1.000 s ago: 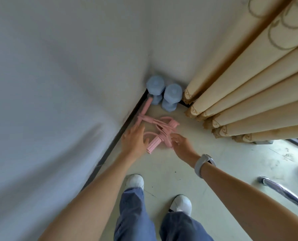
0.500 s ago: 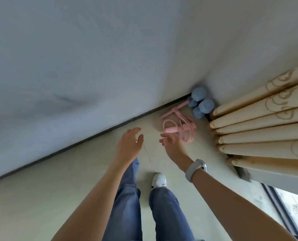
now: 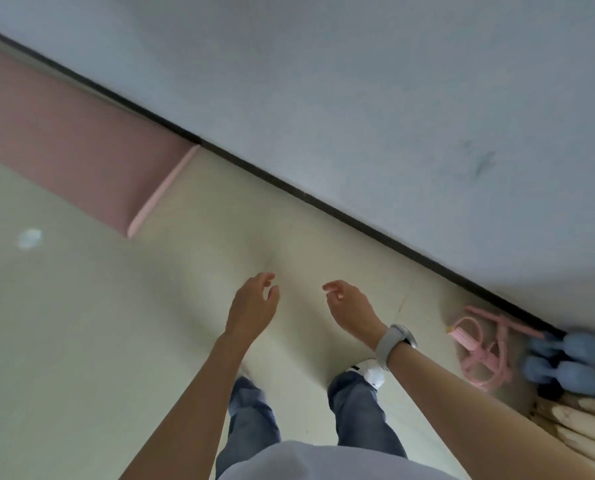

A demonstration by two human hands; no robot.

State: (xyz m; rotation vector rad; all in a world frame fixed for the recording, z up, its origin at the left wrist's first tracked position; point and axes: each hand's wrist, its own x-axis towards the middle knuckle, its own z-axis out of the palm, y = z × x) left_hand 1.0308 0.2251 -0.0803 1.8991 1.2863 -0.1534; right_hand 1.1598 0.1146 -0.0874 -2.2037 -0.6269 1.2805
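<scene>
L hand (image 3: 252,306), R hand (image 3: 349,311): grips slack, fingers apart, nothing held. Item: pink pull-band (image 3: 467,341), on floor (image 3: 81,323) by wall (image 3: 358,98), beside blue dumbbells (image 3: 573,375); prob. stowed in corner, off walkway.

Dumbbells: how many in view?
2, side by side on the floor in the right corner: far dumbbell by the wall, near dumbbell by the curtain. Blurred; the curtain could hide more.

Band (image 3: 483,351) L of dumbbells (image 3: 566,363) — mat (image 3: 74,157) far L (along wall (image 3: 358,98)).
</scene>
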